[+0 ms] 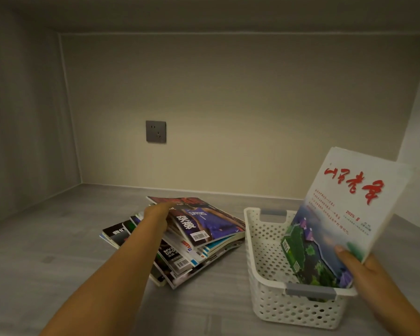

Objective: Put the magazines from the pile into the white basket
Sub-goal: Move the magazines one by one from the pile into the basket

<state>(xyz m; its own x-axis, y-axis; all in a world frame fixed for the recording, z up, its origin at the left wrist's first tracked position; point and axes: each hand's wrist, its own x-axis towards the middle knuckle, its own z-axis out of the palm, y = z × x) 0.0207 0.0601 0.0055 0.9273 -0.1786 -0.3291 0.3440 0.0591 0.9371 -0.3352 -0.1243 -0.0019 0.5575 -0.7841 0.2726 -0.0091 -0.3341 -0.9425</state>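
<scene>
A loose pile of magazines (205, 241) lies on the grey floor, topped by one with a basketball player in a blue jersey (204, 220). My left hand (157, 218) rests on the pile's left edge, fingers against that top magazine. To the right stands the white perforated basket (264, 270) with grey handles. A green-covered magazine (298, 253) leans inside it. My right hand (357, 265) grips the lower edge of a white magazine with red lettering (349, 204), held upright and tilted over the basket's right side.
A beige wall with a grey power socket (155, 131) stands behind the pile. Walls close in on the left and right. Grey floor stretches in front of the pile and basket.
</scene>
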